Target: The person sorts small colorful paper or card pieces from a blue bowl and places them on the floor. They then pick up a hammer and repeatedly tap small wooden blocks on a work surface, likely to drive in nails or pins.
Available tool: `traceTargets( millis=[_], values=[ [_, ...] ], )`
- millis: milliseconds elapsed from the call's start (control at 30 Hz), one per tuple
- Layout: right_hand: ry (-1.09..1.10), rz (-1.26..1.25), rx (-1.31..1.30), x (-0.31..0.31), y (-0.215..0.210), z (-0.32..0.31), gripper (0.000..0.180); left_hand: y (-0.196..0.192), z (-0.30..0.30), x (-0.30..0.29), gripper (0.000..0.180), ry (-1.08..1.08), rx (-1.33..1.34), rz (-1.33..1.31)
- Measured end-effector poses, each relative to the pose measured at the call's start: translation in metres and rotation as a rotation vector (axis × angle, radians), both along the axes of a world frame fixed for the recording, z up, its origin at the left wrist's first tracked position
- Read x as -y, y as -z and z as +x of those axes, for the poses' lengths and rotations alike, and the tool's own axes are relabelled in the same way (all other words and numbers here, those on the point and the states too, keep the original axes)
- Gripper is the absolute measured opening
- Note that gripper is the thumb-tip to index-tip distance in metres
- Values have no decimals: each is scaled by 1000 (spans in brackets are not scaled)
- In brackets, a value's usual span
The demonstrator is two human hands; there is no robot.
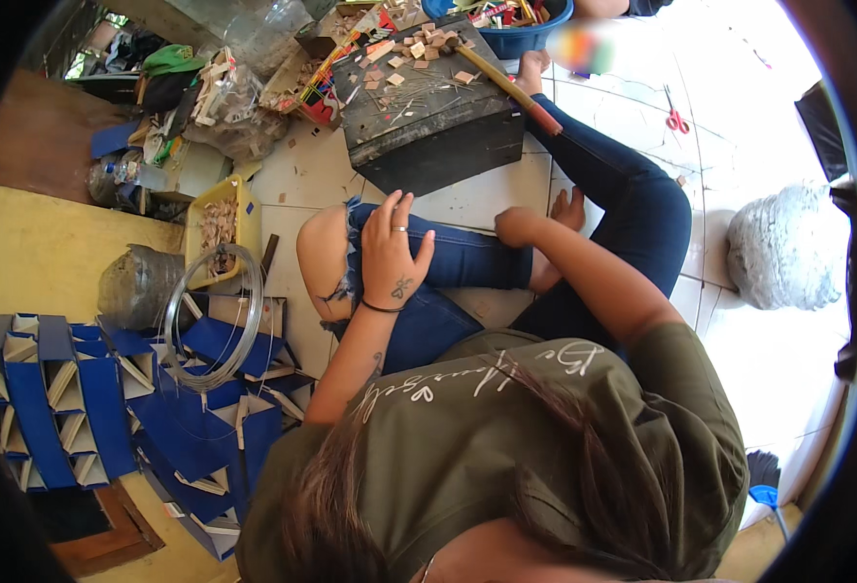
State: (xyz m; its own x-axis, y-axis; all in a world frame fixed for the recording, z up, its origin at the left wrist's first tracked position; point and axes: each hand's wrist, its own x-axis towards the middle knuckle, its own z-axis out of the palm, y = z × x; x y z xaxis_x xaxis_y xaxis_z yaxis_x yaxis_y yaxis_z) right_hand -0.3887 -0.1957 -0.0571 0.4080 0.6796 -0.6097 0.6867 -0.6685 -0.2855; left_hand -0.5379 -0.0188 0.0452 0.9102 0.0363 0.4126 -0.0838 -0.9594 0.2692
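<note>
Item: my left hand [390, 255], fingers spread flat on soft, yielding denim knee [448, 257]; right hand [516, 225] curled shut (contents hidden), resting right.

Under your left fingers [396, 219] lies blue denim [467, 257], matt cloth frayed to threads at the torn knee. Just beyond your fingers stands a dark wooden box [433, 126], its top rough and scuffed, strewn with pale raw wood chips [419, 49]. Left of your fingers a coil of bright metal wire [217, 316] gleams over glossy blue card pieces [186, 408]. The tiled floor [487, 194] looks smooth and glazed.
</note>
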Motion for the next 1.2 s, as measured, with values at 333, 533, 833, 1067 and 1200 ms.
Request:
traceTargets(
  millis=[333,533,833,1067,1200],
  values=[
    [187,-115,-545,3,42,27,44,-13,-6,19,56,94,44,-51],
    [513,147,-907,-9,53,19,48,-17,-10,30,56,166,11,-12],
    [880,491,-513,-18,59,21,50,-16,-26,41,52,254,-47,95],
    [521,492,420,16,8,22,35,-17,-43,50,42,382,-45,286],
    [209,38,1020,40,-42,57,33,-24,-75,63,39,473,11,162]
  ],
)
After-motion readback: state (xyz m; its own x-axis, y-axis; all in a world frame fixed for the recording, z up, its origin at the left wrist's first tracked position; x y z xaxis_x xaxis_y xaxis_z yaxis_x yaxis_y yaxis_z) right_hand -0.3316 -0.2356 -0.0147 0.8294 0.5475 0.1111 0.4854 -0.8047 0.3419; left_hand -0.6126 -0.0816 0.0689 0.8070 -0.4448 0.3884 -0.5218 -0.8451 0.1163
